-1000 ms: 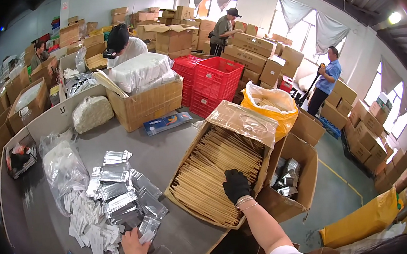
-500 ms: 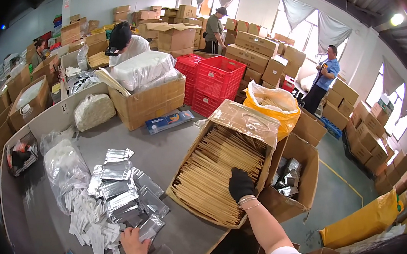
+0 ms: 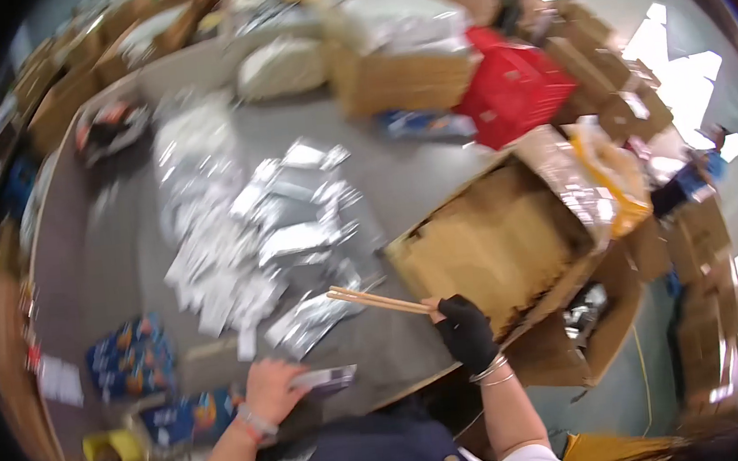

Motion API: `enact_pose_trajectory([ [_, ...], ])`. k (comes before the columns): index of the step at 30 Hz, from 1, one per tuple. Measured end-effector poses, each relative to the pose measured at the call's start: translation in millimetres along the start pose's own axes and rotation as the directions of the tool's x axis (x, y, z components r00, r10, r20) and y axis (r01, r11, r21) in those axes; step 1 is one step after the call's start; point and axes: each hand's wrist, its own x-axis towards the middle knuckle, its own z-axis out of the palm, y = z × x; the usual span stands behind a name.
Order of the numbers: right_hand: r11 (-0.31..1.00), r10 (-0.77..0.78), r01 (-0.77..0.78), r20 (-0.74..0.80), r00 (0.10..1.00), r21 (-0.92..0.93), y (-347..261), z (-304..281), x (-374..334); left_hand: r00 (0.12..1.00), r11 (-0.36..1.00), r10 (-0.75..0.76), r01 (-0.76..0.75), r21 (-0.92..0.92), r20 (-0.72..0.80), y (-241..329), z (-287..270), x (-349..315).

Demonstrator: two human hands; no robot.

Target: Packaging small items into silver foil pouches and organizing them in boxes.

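Observation:
My right hand [image 3: 466, 332], in a black glove that leaves the fingertips bare, grips a few thin wooden sticks [image 3: 380, 300]. They point left over the table, beside an open carton [image 3: 411, 253] holding a layer of the same sticks. My left hand [image 3: 273, 391] pinches a small silvery packet [image 3: 328, 377] near the table's front edge. Beyond it lies a loose pile of silvery packets [image 3: 299, 237]. White paper slips [image 3: 219, 285] are heaped to the left of that pile. Motion blur hides the fine detail of the held things.
Blue printed packs [image 3: 133, 360] and a yellow tape roll [image 3: 113, 451] lie at the left front. A clear bag [image 3: 192, 150] stands behind the slips. Further back are a carton [image 3: 403, 80] and red crates [image 3: 515, 83]. Another carton [image 3: 559, 354] with silvery packets stands at right.
My right hand has drawn wooden sticks out of the carton and come up near its left corner. My left hand now holds a packet off the pile. The whole view has swung and blurred.

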Motion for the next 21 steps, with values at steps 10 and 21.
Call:
enact_pose_trajectory([
  [10, 0.988, -0.134, 0.157, 0.508, 0.851, -0.003, -18.8, 74.5, -5.3, 0.953, 0.997, -0.083, 0.081, -0.019, -0.293, -2.2, -13.1, -45.8],
  [21, 0.999, -0.034, 0.025, 0.48, 0.877, 0.024, -11.9, 73.2, -17.7, 0.964, 0.997, 0.004, -0.025, -0.075, -0.267, -7.3, 3.7, -31.2],
])
